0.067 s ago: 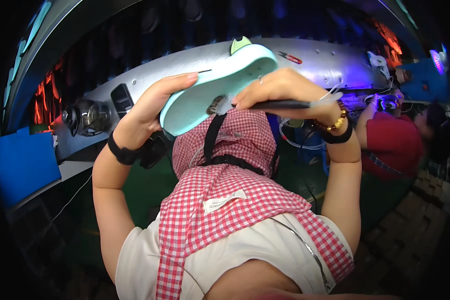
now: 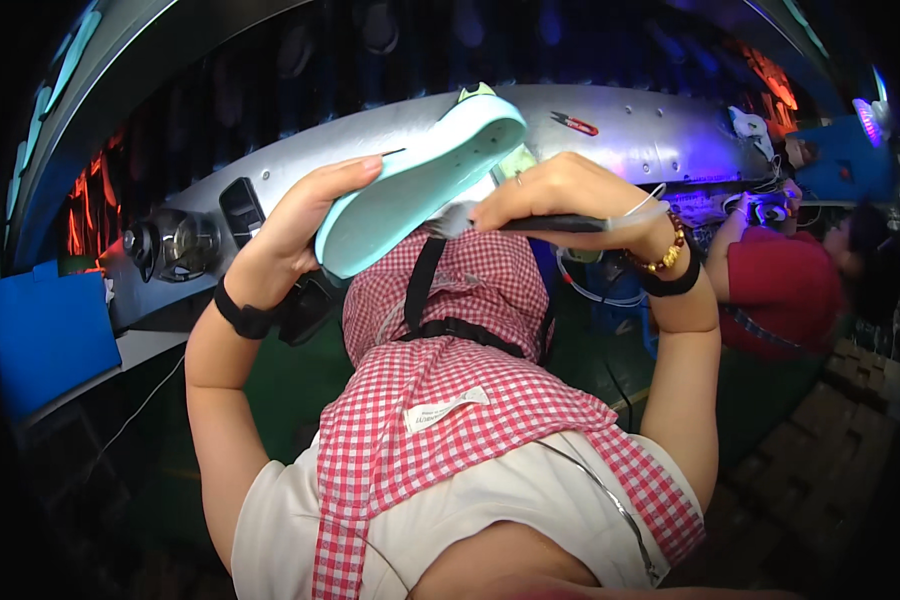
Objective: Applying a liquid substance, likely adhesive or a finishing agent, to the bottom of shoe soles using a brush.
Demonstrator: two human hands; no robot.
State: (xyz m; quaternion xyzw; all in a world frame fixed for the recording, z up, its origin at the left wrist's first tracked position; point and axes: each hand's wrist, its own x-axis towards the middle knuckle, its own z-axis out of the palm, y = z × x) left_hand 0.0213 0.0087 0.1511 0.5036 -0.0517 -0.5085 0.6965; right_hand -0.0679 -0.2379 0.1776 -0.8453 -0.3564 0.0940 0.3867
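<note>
Fingers of the left hand are wrapped around the near end of a pale mint-green moulded foam shoe sole, thumb on one side and the rest curled under it, clamped so that the sole is lifted clear of the desk. Fingers of the right hand are closed together on a slim black-handled brush, held flat and level, its pale bristle tip touching or just beside the lower edge of the sole.

The sole's long axis runs up and to the right from the left palm, its far end tipped toward the grey metal desk beyond. The brush lies roughly crosswise to that axis, pointing left from the right hand, so the sole sits just left of and above the bristles; the right hand is the nearer one to the sole's free middle stretch.

Below both hands hangs a red-and-white checked apron with a black strap. Small red-handled snips lie on the desk, well apart from the sole. At the far right another person in a red top works at the same desk.
</note>
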